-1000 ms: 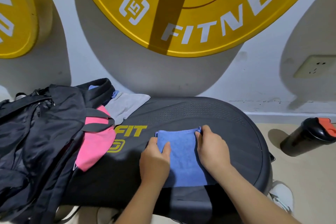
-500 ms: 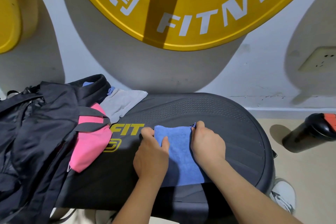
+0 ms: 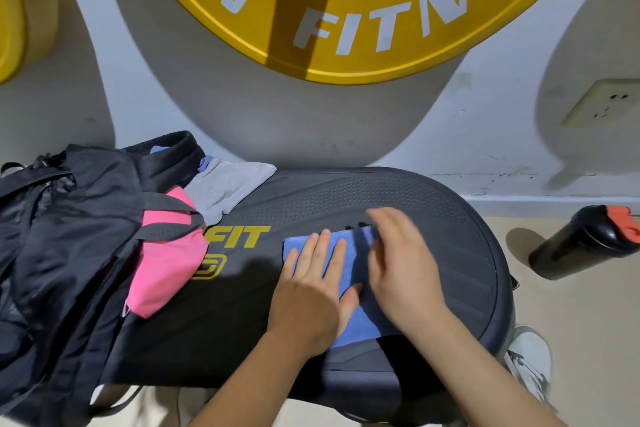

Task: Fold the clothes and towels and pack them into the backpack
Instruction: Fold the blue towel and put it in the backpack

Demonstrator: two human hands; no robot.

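A folded blue towel (image 3: 356, 326) lies on the dark oval platform (image 3: 398, 198), right of its yellow lettering. My left hand (image 3: 311, 288) lies flat on the towel's left half with straight fingers. My right hand (image 3: 401, 267), blurred by motion, rests on the towel's right half with fingers extended. A black backpack (image 3: 62, 253) slumps over the platform's left end. A pink garment (image 3: 162, 263) sticks out from it under a strap, and a grey folded cloth (image 3: 225, 187) lies beside it at the back.
A black shaker bottle (image 3: 585, 239) with a red lid lies on the floor at right. A white shoe (image 3: 530, 360) shows by the platform's right edge. The wall with a large yellow sign (image 3: 346, 10) stands directly behind.
Both hands let go of the towel's top corners and now lie flat on it. The towel looks narrower than one second ago. The right hand is moving.
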